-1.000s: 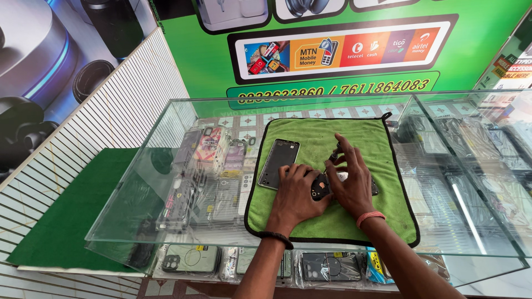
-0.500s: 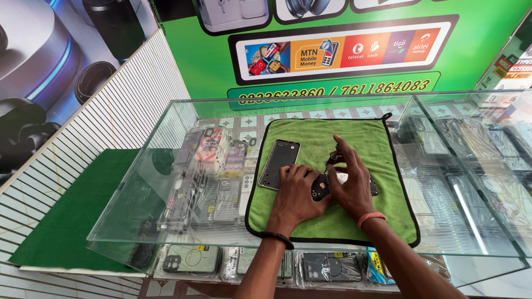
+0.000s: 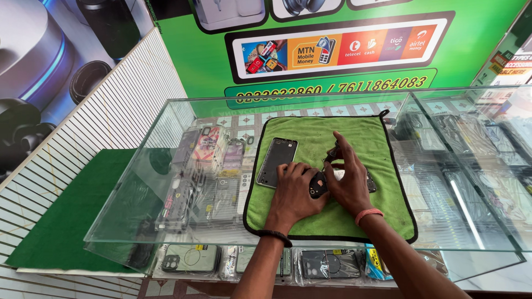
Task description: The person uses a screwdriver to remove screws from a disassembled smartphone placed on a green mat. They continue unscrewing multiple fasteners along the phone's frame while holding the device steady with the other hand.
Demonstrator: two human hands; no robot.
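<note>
Hands meet over the green cloth [image 3: 354, 218] on my glass counter [image 3: 166, 182]: my left hand [image 3: 293, 194] lies knuckles up, fingers curled down onto a small dark part [image 3: 318, 184], and my right hand [image 3: 348, 178] presses against the same part with its fingers partly spread, the forefinger stretched forward. A dark phone [image 3: 277, 161] lies flat just left of my left hand, on the cloth's upper left.

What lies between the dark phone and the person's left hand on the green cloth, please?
Nothing: in the head view the left hand touches the phone directly.
</note>
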